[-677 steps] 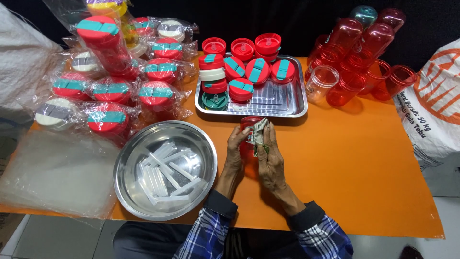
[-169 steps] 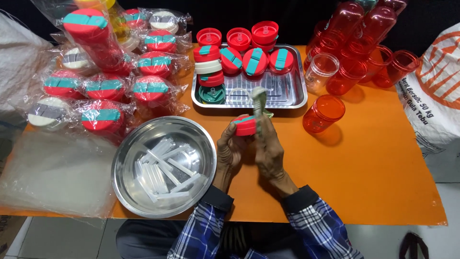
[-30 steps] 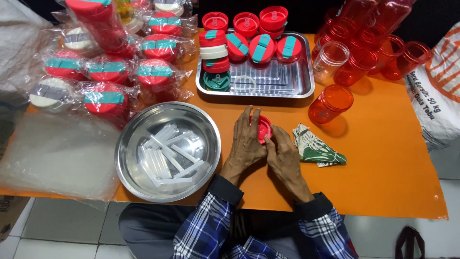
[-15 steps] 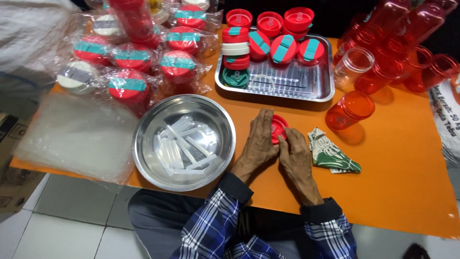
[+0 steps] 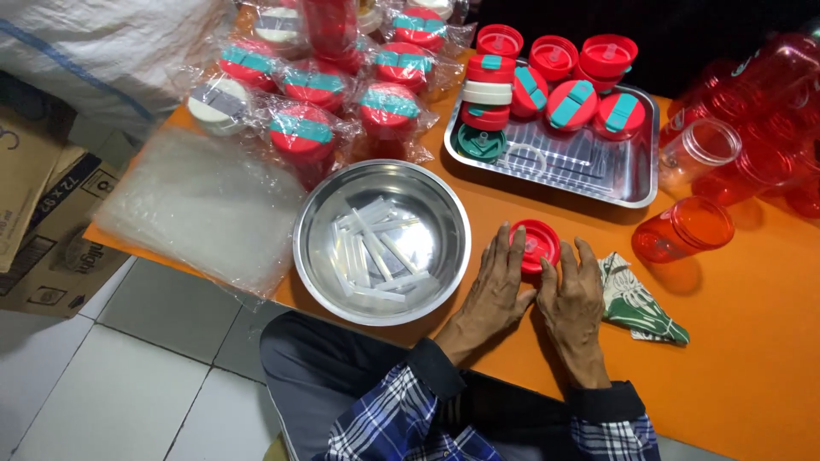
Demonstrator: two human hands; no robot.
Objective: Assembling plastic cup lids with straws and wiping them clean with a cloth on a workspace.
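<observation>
A round red lid (image 5: 536, 242) lies flat on the orange table (image 5: 752, 341). My left hand (image 5: 497, 286) rests palm down at its left side with the fingertips on its edge. My right hand (image 5: 571, 293) lies beside it, fingers spread, touching the lid's near right edge. Neither hand grips anything. A folded green and white cloth (image 5: 636, 300) lies just right of my right hand. A red transparent cup (image 5: 683, 230) lies on its side beyond the cloth.
A round steel bowl (image 5: 382, 242) with several clear plastic strips sits left of my hands. A steel tray (image 5: 559, 158) at the back holds red lids with teal tabs. Bagged lidded cups (image 5: 325, 94) fill the back left, red cups (image 5: 752, 128) the back right. Clear plastic bags (image 5: 201, 205) lie at the left edge.
The camera has swung left and down. Both hands have flattened beside the red lid on the table; the cloth, held 5.6 s ago, lies to their right.
</observation>
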